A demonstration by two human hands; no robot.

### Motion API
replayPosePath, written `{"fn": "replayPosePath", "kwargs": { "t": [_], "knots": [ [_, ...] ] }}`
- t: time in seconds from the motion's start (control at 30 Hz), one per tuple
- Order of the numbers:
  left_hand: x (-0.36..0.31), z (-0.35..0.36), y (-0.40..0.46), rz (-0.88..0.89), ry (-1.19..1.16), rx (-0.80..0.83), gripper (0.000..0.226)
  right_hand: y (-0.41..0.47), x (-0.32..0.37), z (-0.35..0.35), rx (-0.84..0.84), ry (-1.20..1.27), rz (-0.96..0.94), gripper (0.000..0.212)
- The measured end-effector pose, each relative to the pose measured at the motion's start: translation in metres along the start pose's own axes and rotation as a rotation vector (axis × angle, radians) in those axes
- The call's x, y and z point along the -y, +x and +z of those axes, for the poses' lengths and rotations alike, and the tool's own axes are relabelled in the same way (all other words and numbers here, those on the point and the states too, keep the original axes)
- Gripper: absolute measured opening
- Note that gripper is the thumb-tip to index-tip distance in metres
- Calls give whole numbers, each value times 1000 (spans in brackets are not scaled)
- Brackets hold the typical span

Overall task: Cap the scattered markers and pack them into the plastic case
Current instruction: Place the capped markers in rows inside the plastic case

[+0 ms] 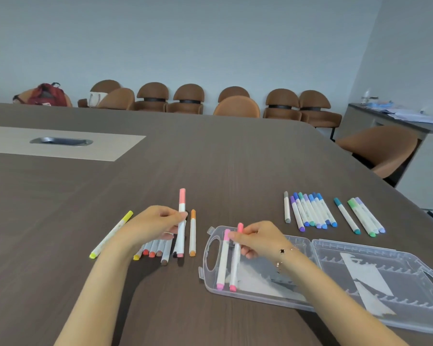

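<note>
Your left hand pinches a salmon-capped marker at 9 o'clock of the open plastic case | your right hand pinches two pink markers over its left tray | blue-green markers at 12 o'clock.

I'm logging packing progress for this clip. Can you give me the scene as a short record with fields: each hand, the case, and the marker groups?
left hand: holds one light pink marker above the warm-coloured group
right hand: holds two pink markers over the case's left half
plastic case: open flat on the table, no markers slotted in yet
warm group: under the left hand, with an orange marker and a yellow marker beside it
cool group: blues, purples, greens, capped, beyond the case
</note>
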State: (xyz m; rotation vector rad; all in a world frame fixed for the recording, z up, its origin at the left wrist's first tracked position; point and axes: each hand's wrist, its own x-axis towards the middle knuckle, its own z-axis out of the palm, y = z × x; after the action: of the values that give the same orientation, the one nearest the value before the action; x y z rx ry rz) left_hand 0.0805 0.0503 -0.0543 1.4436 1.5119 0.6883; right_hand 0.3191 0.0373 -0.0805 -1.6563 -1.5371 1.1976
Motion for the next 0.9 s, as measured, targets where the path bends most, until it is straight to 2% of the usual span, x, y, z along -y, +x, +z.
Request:
{"fn": "replayPosePath", "kwargs": {
  "t": [0.1, 0.23, 0.3, 0.37, 0.47, 0.7, 0.77, 0.8, 0.87, 0.9],
  "knots": [
    [-3, 7, 1, 12, -23, -6, 27, 0, -1, 10, -106, -98, -54, 25],
    [-5, 9, 3, 28, -26, -24, 24, -8, -1, 18, -106, -278, -91, 57],
    [-5, 8, 3, 20, -31, -28, 23, -16, -5, 14, -128, -476, -224, 56],
    [-4, 7, 3, 13, -32, -35, 23, -22, -12, 8, -74, -636, -352, 67],
    [-3, 7, 2, -9, -44, -6, 24, -27, -22, 3, 69, -736, -378, 96],
    [-9, 23, -2, 7, -172, 109, 28, -23, -24, 1, 110, -878, -395, 105],
    [-13, 36, -4, 37, -120, 135, 26, -22, -22, -1, 115, -855, -398, 95],
    [-15, 44, -6, 54, -90, 150, 24, -20, -20, -2, 83, -763, -398, 78],
    [-18, 60, -8, 92, -51, 178, 24, -18, -14, -5, -37, -397, -394, 35],
    [-19, 68, -8, 108, -48, 183, 25, -18, -9, -5, -60, -215, -361, 23]
  ]
}}
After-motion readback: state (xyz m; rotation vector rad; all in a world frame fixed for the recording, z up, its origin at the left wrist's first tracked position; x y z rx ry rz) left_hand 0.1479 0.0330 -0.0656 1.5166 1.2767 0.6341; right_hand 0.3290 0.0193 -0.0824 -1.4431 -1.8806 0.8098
